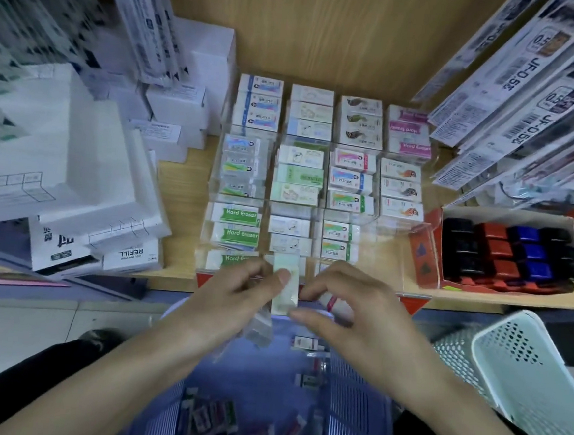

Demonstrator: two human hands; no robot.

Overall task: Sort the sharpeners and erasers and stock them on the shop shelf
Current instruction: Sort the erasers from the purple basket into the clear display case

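While the pale eraser [285,291] hovers just at the front edge of the clear organiser [381,226], its long axis points straight into that organiser's middle-front slot, right beyond its far end. The left hand [238,292] pinches the far end, thumb on top. The right hand [347,311] nips the near corner, with a pink-banded eraser [332,303] tucked under its other fingers.

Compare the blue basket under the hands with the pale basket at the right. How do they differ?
Walls: the blue basket has long slots, the pale basket round holes. Pose: the blue basket sits upright, the pale basket leans tilted. Contents: small packets lie in the blue basket; none show in the pale basket. Both are perforated plastic baskets.
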